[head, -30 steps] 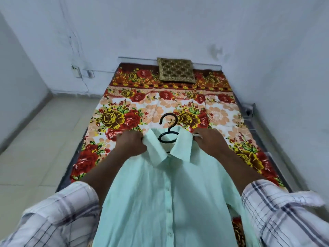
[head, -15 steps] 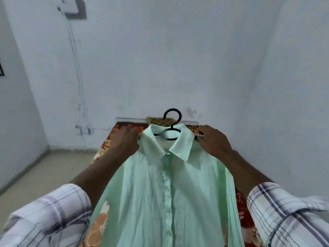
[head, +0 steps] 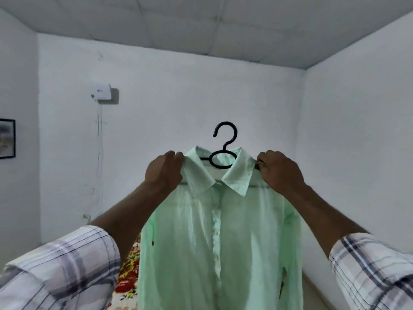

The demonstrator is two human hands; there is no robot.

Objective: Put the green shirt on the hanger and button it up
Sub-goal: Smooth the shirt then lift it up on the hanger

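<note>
Green thin-cotton shirt (head: pixel 223 231), seemingly buttoned on its black plastic hanger (head: pixel 224 139), had risen off the floral bed (head: pixel 127 271). The left hand (head: pixel 164 171) and right hand (head: pixel 279 171) each gripped a shoulder, the cloth hanging below both grips. The job looked done.

1. Single head-worn view, tilted forward and slightly upward; ceiling (head: pixel 223 23) at 12 o'clock, far wall (head: pixel 190 90) across the centre.
2. Close on the work: forearms enter from 7 and 5 o'clock; left hand (head: pixel 164 173) and right hand (head: pixel 279 171) grip the green shirt (head: pixel 223 231) near the centre.
3. Shirt fills 6 o'clock; a strip of the bed (head: pixel 127 271) shows at 7 o'clock.
</note>
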